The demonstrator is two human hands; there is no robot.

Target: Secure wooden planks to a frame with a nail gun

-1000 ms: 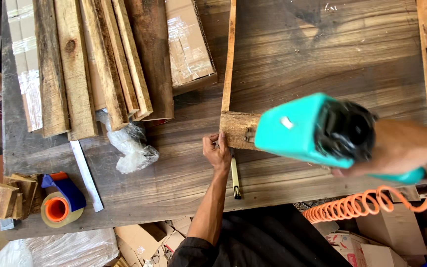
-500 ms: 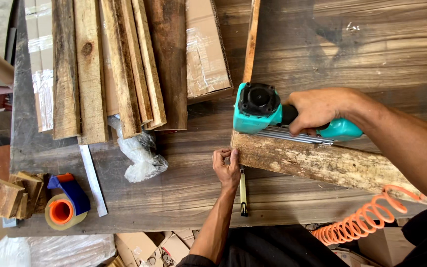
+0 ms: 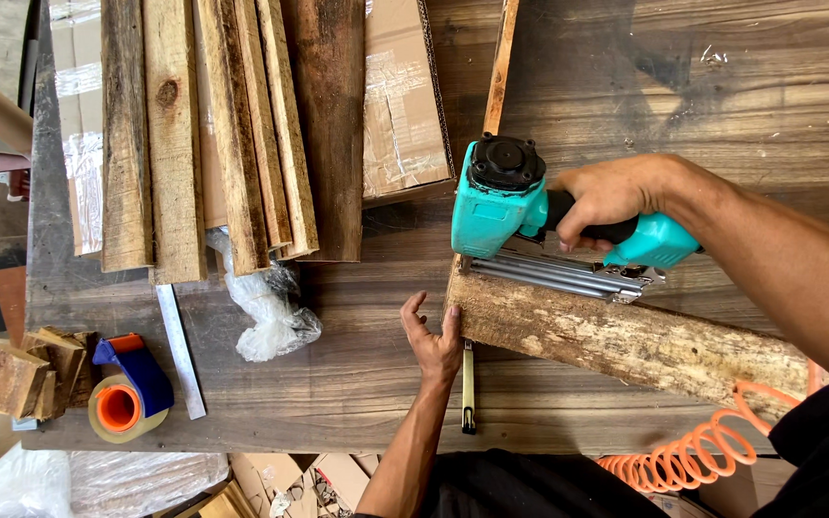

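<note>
Dark wooden tabletop [image 3: 568, 77], seen from above. Stack of rough planks [image 3: 213, 134] toward its far left corner. Rough wooden beam [image 3: 626, 341] lying near the front edge, long axis running from centre down toward the right corner. Thin wooden strip [image 3: 501, 62] meeting the beam's left end at a right angle. Teal nail gun [image 3: 530, 216] pressed at that joint, gripped closed-fisted by right hand [image 3: 606, 197]. Left hand [image 3: 434, 341] open, palm braced against the beam's left end, nearer the joint. Tape dispenser [image 3: 127, 388] by the front left corner.
</note>
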